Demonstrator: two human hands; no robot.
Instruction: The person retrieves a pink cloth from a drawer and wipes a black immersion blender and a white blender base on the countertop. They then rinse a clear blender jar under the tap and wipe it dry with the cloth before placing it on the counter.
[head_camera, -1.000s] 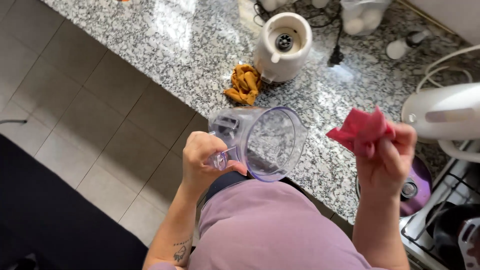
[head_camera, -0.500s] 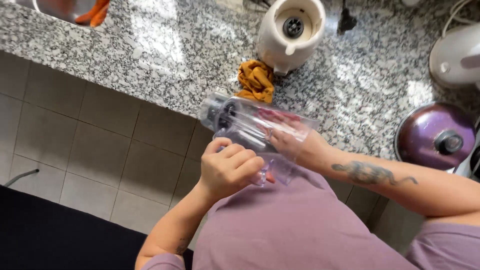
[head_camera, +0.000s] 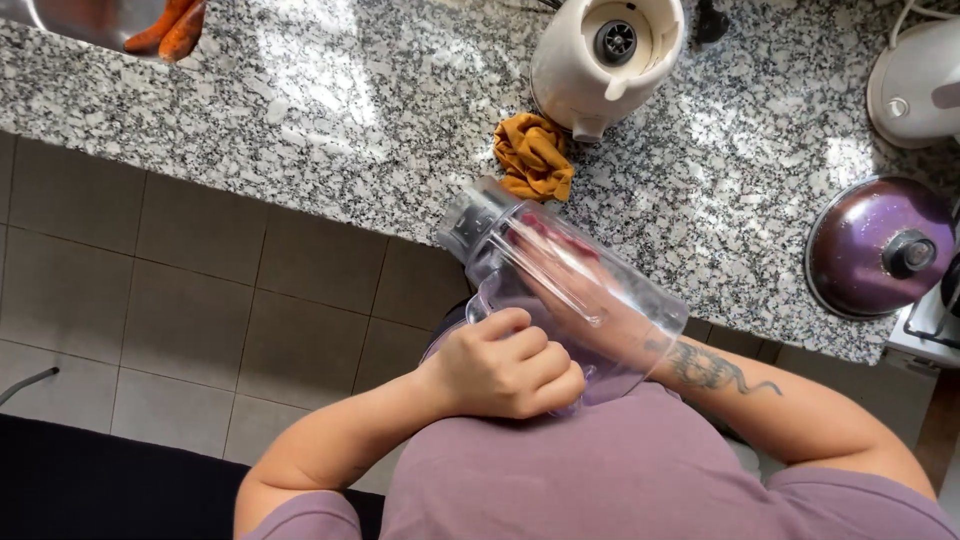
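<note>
blender jug held sideways, cloth hand stuffed inside

a clear plastic blender jug (head_camera: 570, 290) is held tipped on its side in front of the body, just off the near edge of the granite counter (head_camera: 330, 130), with its grey base end pointing up toward the counter edge. the left hand (head_camera: 505, 365) is wrapped shut around the jug's handle on the near side, fingers curled tight.

the right hand (head_camera: 575, 295) is pushed in through the jug's open mouth, so it's only seen blurred through the plastic. a red cloth (head_camera: 560, 240) is seen inside with it, deep toward the base end; whether the fingers are clamped on that cloth can't be told through the wall. the tattooed forearm sticks out of the mouth.

relative to the jug: 1 crumpled mustard rag (head_camera: 533, 157) lies on the counter just beyond the base end, and the white blender base (head_camera: 605, 60) stands right behind that rag. a purple pot lid (head_camera: 880, 245) is seen well off past the mouth side, with a white appliance (head_camera: 920, 85) beyond it. orange carrots (head_camera: 170, 25) are spotted at the far corner, well apart.
</note>
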